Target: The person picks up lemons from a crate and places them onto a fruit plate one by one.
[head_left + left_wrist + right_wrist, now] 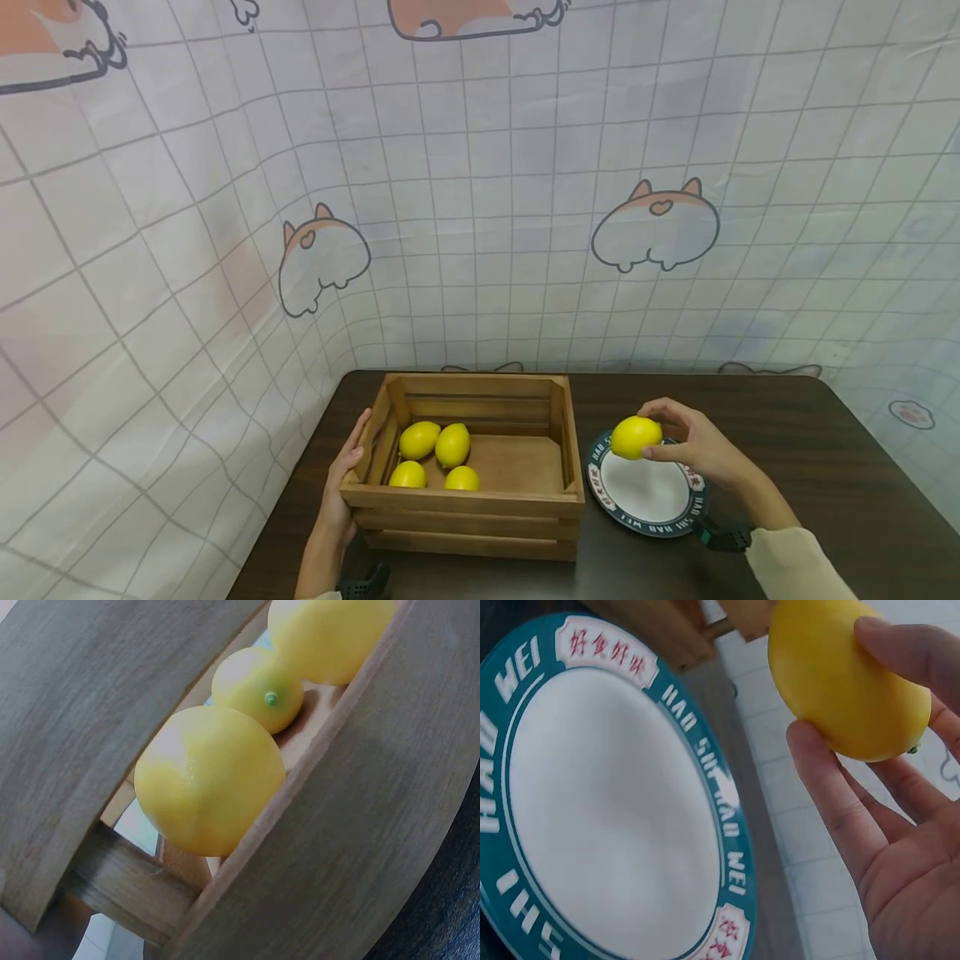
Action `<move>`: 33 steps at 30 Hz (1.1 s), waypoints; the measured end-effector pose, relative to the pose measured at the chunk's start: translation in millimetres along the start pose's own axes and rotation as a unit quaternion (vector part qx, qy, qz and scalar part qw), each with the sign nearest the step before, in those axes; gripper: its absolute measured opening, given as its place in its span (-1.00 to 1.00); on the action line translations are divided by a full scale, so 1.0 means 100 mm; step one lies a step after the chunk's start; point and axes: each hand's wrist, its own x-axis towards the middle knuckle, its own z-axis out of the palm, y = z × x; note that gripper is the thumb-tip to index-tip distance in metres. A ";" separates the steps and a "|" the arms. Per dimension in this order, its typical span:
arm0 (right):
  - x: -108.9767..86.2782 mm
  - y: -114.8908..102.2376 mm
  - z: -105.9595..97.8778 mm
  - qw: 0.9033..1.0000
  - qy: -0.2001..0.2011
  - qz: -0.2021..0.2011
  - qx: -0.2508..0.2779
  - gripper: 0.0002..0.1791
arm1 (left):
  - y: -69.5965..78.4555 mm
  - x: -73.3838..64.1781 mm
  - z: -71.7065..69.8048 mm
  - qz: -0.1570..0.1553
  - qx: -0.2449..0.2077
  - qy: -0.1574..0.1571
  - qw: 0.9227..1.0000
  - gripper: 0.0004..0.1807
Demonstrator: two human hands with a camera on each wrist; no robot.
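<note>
We pinch one lemon (634,437) in the right hand (701,446) above the plate (647,493), right of the crate (465,523) containing four lemons (453,446), and rest the left hand (340,487), fingers extended, against the crate's left side.

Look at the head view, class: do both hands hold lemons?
No, the right hand holds a lemon, but the left hand rests against the side of the crate.

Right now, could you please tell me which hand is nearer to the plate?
Right. The right hand holds a lemon above the plate; the left hand touches the left side of the wooden crate, farther away.
</note>
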 end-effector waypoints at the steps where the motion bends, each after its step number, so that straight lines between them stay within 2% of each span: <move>1: -0.01 0.02 0.00 1.000 0.002 0.003 -0.003 -0.48 | 0.00 0.00 0.00 0.000 0.001 0.000 1.000 -0.33; 7: -0.05 0.12 -0.02 0.999 0.015 0.021 -0.027 -0.47 | -0.01 0.00 0.00 -0.001 0.006 0.004 1.000 -0.31; 16: -0.12 0.28 -0.09 0.997 0.032 0.062 -0.016 -0.42 | -0.01 0.00 0.00 0.000 0.013 0.007 1.000 -0.34; 24: -0.18 0.37 -0.12 0.996 0.046 0.068 -0.037 -0.42 | -0.01 0.00 0.00 0.000 0.010 0.003 1.000 -0.35; 33: -0.25 0.47 -0.15 0.994 0.052 0.093 -0.025 -0.40 | -0.01 0.00 0.00 -0.002 0.004 0.002 1.000 -0.34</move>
